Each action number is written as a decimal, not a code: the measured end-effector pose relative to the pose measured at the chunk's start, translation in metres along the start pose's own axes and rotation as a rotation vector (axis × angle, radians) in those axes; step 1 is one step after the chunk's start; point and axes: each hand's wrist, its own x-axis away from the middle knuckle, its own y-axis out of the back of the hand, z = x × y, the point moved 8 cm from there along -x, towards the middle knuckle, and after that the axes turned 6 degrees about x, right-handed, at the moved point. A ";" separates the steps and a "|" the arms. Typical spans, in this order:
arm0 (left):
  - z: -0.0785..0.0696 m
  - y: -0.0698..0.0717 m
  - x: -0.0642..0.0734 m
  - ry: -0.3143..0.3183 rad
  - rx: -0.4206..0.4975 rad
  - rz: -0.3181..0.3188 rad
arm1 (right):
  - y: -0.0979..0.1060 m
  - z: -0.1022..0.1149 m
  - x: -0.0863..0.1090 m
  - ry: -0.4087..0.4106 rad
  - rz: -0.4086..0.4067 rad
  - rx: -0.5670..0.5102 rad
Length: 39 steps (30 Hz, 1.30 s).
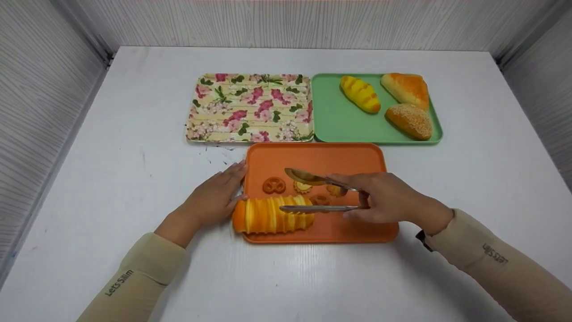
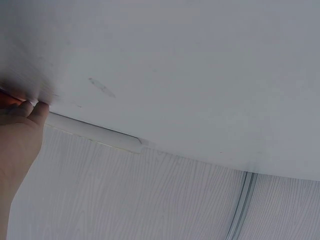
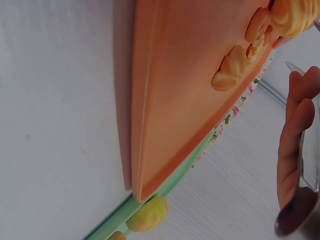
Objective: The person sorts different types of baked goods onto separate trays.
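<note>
My right hand grips metal tongs above the orange tray. The tongs' arms stand apart; in the head view the lower one crosses in front of a long ridged bread roll. This roll lies over the tray's front left edge. At that tray's left rim my left hand rests with extended fingers, its thumb close to the roll. Behind the tongs lie small cookies: a pretzel-shaped one, a scalloped round one and others partly hidden. A shell-like cookie shows in the right wrist view.
Behind the orange tray sit a floral tray on the left and a green tray on the right. The green one bears a yellow striped bread, a sesame bun and a wedge-shaped bread. Wood-grain panels enclose the white table.
</note>
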 end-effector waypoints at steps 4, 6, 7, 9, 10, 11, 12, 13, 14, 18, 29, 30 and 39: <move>0.000 0.000 0.000 -0.004 0.005 -0.001 | -0.004 0.004 0.000 0.041 0.011 0.009; 0.000 0.000 0.000 -0.007 0.006 -0.004 | -0.006 0.006 0.000 0.062 0.016 0.018; 0.001 0.000 0.000 -0.010 0.007 -0.006 | -0.007 0.007 0.000 0.074 0.016 0.024; 0.001 -0.001 0.000 -0.010 0.009 -0.009 | -0.008 0.007 0.000 0.088 0.018 0.036; 0.001 -0.001 0.000 -0.010 0.008 -0.011 | -0.008 0.008 0.000 0.094 0.018 0.040; 0.001 -0.001 0.000 -0.010 0.006 -0.013 | -0.009 0.008 0.000 0.096 0.020 0.040; 0.001 -0.001 0.000 -0.010 0.005 -0.015 | -0.009 0.008 0.001 0.099 0.022 0.038; 0.001 -0.001 0.000 -0.010 0.004 -0.016 | -0.009 0.009 0.001 0.102 0.023 0.038; 0.001 -0.001 0.000 -0.013 0.002 -0.018 | -0.009 0.009 0.001 0.105 0.027 0.035; -0.001 0.000 0.000 -0.012 -0.002 -0.018 | -0.010 0.011 0.001 0.119 0.036 0.031; -0.001 0.000 0.001 -0.002 -0.004 0.004 | -0.015 0.013 0.000 0.155 0.018 0.128; -0.001 0.000 0.001 0.000 -0.004 0.005 | -0.016 0.013 0.000 0.152 0.019 0.123; 0.000 0.000 0.000 0.009 -0.001 0.011 | -0.018 0.009 0.001 0.093 0.038 0.037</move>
